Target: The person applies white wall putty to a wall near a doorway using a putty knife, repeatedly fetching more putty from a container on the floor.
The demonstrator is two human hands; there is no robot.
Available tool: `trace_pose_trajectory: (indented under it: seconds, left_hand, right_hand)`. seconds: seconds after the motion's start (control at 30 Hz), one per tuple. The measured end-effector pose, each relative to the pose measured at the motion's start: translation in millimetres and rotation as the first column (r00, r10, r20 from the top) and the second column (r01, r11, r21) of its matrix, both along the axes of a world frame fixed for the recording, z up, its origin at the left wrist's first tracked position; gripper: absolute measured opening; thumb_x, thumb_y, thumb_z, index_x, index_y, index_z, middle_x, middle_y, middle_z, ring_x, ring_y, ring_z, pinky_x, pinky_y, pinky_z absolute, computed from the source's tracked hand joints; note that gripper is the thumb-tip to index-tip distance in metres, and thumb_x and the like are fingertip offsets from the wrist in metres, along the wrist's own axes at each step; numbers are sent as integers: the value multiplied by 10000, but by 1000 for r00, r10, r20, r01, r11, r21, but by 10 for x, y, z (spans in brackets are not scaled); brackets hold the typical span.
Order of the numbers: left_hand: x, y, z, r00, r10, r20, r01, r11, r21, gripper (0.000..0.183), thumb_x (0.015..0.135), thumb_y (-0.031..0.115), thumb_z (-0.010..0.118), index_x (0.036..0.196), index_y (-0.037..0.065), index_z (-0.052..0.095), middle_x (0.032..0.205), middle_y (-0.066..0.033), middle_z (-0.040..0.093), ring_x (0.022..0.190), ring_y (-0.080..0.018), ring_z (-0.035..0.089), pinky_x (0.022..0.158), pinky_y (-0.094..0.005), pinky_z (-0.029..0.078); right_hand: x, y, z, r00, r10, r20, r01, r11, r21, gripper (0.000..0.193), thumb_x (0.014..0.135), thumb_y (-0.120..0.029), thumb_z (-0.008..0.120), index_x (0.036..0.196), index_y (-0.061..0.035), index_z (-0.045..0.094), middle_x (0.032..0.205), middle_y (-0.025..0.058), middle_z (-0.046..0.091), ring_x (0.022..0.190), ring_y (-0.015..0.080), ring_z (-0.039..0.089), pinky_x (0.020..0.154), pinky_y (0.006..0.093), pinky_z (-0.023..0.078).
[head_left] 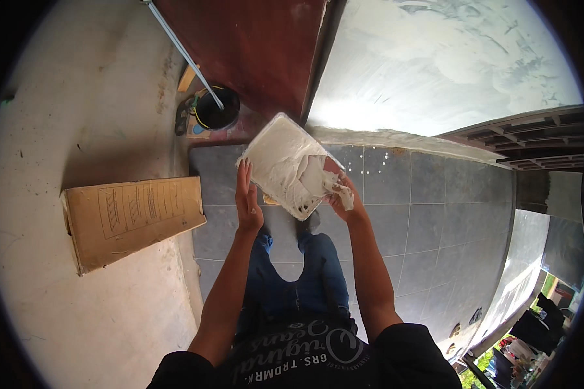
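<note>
A squarish tray of pale, creamy putty (276,152) is held tilted above the floor in front of my legs. The putty is smooth toward the far left and churned into ridges near the right corner. My left hand (246,198) bears against the tray's left edge, fingers stretched along its side and partly hidden beneath. At the right corner my right hand (345,198) is closed, with thick putty smeared over its fingers. A reddish patch (333,165) shows beside the putty there; whether it belongs to a tool or the tray I cannot tell.
Dark grey tiles (386,227) cover the floor. A brown cardboard box (136,217) leans by the left wall. Beyond the tray stands a black bucket (215,113) with a long metal bar in it, near a dark red panel (259,52). A white-smeared wall (422,71) rises at right.
</note>
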State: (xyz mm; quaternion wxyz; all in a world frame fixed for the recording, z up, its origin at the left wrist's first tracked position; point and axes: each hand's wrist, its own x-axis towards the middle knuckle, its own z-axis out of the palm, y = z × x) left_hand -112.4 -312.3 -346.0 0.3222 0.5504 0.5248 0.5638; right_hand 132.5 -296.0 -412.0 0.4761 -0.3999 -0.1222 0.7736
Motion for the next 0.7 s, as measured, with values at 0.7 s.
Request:
trace_pose_trajectory:
  seconds: [0.7]
  left_hand:
    - [625,91,1809,992,-82,96,51,956,288,595,988,343,263,1462,-15,238,1494,-223,299,1401,-324,276,1152,-430,172]
  right_hand:
    - [299,4,1468,861,211,-463,-96,961,258,375,875,-144,576,1231,-64,494,1218,113,550,1136,290,555,957,518,492]
